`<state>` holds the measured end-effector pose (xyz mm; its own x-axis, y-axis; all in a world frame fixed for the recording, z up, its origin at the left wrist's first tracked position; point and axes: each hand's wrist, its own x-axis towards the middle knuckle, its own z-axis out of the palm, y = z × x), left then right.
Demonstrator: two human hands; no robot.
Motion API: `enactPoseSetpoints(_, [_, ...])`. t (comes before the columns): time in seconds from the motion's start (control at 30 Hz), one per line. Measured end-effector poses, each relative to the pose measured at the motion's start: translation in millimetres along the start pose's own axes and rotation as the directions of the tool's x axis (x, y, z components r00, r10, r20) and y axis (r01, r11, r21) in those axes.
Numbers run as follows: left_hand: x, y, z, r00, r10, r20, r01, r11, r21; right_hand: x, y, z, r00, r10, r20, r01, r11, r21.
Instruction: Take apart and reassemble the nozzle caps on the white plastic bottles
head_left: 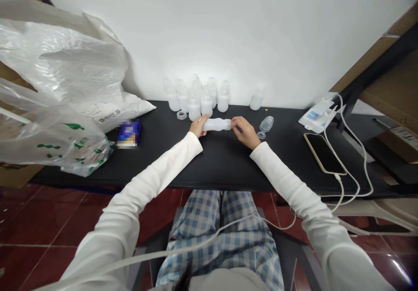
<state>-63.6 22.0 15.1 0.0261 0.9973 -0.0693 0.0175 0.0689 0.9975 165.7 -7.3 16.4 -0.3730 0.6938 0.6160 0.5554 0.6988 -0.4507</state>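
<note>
My left hand [198, 127] is wrapped round the base of a white translucent baby bottle [215, 124], which lies sideways above the table with its neck to the right. At that neck my right hand [244, 132] has its fingers pinched together; whatever is between them is too small to make out. Several capped baby bottles [193, 104] stand upright just behind my left hand, with a clear ring [181, 115] beside them. To the right of my right hand lie a clear dome cap [268, 123] and another ring [261, 135]. One bottle without a cap [256, 99] stands near the wall.
White plastic bags [65, 60] bulge over the table's left end. A small blue packet [129, 133] lies beside them. On the right are a charging phone [324, 154], looping white cables [357, 141] and a white-and-blue package [316, 115]. The black table [222, 169] meets a white wall.
</note>
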Motion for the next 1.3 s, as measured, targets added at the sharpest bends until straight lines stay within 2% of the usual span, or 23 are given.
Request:
enactPoseSetpoints(0.07, [0, 1, -0.7, 1.000, -0.010, 0.017, 0.009, 1.000, 0.011, -1, -1, 1, 1.000, -0.029, 0.006, 0.029, 0.999, -0.021])
enactPoseSetpoints(0.17, [1, 2, -1.2, 1.000, 0.008, 0.016, -0.008, 1.000, 0.000, -1, 0, 1, 1.000, -0.013, -0.013, 0.013, 0.999, 0.043])
enactPoseSetpoints(0.37, [-3, 0, 0.6, 0.993, 0.118, 0.030, -0.116, 0.992, -0.053, 0, 6, 3, 0.980, 0.200, -0.017, -0.195, 0.968, 0.160])
enactPoseSetpoints(0.5, [-8, 0, 1.5, 0.961, 0.275, 0.025, -0.275, 0.961, 0.024, 0, 10, 4, 0.972, 0.236, -0.003, -0.236, 0.972, 0.023])
enactPoseSetpoints(0.57, [-10, 0, 1.1, 0.930, 0.366, 0.028, -0.367, 0.926, 0.083, 1, 12, 4, 0.973, 0.230, 0.036, -0.227, 0.972, -0.058])
enactPoseSetpoints(0.63, [-10, 0, 0.7, 0.911, 0.412, 0.016, -0.410, 0.904, 0.122, 1, 12, 3, 0.967, 0.239, 0.083, -0.230, 0.967, -0.111])
enactPoseSetpoints(0.73, [-8, -1, 0.8, 0.920, 0.389, -0.045, -0.381, 0.916, 0.125, 1, 10, 0, 0.972, 0.221, 0.076, -0.204, 0.961, -0.186])
enactPoseSetpoints(0.87, [-7, 0, 2.7, 0.959, 0.255, -0.121, -0.248, 0.966, 0.072, 1, 2, -5, 0.989, 0.092, 0.117, -0.067, 0.977, -0.204])
enactPoseSetpoints(1.0, [-8, 4, 4.2, 0.985, 0.166, -0.051, -0.166, 0.986, 0.018, 1, -1, -8, 0.982, 0.052, 0.179, -0.015, 0.980, -0.199])
enactPoseSetpoints(1.17, [-9, 5, 3.7, 0.977, 0.211, 0.017, -0.211, 0.978, -0.004, 2, -2, -10, 0.993, 0.046, 0.107, -0.031, 0.991, -0.132])
enactPoseSetpoints(1.3, [-14, 6, 0.9, 0.937, 0.348, 0.041, -0.350, 0.930, 0.108, 3, 1, -12, 0.995, 0.089, 0.039, -0.088, 0.995, -0.037])
